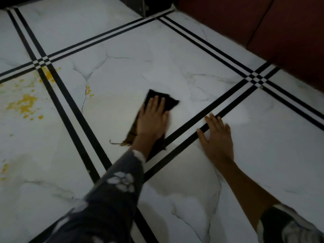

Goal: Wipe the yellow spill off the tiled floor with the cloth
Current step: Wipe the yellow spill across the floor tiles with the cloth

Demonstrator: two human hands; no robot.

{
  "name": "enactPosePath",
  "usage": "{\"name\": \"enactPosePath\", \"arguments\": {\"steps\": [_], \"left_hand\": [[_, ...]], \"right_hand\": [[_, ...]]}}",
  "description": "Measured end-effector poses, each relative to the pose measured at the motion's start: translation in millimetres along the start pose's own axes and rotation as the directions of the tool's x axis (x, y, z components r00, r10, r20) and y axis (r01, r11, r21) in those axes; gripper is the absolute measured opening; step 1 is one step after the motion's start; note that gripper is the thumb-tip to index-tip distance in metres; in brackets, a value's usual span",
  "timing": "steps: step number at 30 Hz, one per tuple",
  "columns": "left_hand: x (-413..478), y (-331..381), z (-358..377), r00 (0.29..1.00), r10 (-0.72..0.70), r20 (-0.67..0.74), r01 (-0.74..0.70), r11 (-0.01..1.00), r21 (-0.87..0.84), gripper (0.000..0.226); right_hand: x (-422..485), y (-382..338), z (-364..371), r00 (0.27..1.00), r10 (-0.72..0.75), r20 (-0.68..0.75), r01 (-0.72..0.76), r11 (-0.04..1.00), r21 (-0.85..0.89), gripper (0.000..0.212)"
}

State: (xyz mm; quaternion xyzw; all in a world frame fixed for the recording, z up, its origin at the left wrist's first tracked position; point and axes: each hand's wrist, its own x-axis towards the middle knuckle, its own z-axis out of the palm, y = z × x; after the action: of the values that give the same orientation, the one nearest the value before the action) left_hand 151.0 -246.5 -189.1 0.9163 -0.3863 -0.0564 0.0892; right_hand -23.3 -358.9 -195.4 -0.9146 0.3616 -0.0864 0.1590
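My left hand (152,118) lies flat on a dark cloth (169,102) in the middle of a white marble floor tile (157,64), pressing it down. The cloth shows beyond my fingertips and has a frayed brown edge near my wrist. My right hand (216,136) rests flat with fingers spread on the floor, across a black double stripe. The yellow spill (24,104) is spread in blotches and drops over the tile at far left, with smaller spots near the stripe crossing (48,72) and a crack (88,90). The cloth is well to the right of the main spill.
Black double stripes (73,106) divide the tiles. A dark red upholstered piece of furniture (284,32) stands at the upper right. A dark object with a metal leg (145,7) stands at the top centre. Faint yellowish smears (4,169) lie at lower left.
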Motion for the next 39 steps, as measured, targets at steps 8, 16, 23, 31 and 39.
{"name": "enactPosePath", "arguments": {"steps": [8,16,23,31,39], "left_hand": [[-54.0,-8.5,5.5,0.904,0.425,0.038,-0.427,0.903,0.043,0.059],[-10.3,20.2,10.2,0.994,0.109,0.018,-0.110,0.993,0.031,0.057],[-157.4,-107.4,-11.7,0.960,0.273,0.056,-0.273,0.962,-0.008,0.056],[-113.2,-212.6,-32.9,0.810,-0.573,-0.124,0.564,0.819,-0.106,0.055],[-324.8,-313.2,-49.1,0.888,-0.435,-0.152,0.436,0.900,-0.025,0.060]], "right_hand": [[-3.0,-0.6,-3.0,1.000,-0.012,-0.001,0.012,1.000,0.025,0.057],[-0.5,1.5,-3.6,1.000,-0.016,-0.015,0.017,0.999,0.049,0.057],[-14.7,-54.1,5.8,0.994,0.106,-0.001,-0.105,0.991,0.084,0.057],[-23.6,-254.0,74.5,0.868,-0.497,0.026,0.490,0.863,0.124,0.053],[-23.4,-299.2,118.0,0.805,-0.558,0.202,0.564,0.825,0.031,0.065]]}}
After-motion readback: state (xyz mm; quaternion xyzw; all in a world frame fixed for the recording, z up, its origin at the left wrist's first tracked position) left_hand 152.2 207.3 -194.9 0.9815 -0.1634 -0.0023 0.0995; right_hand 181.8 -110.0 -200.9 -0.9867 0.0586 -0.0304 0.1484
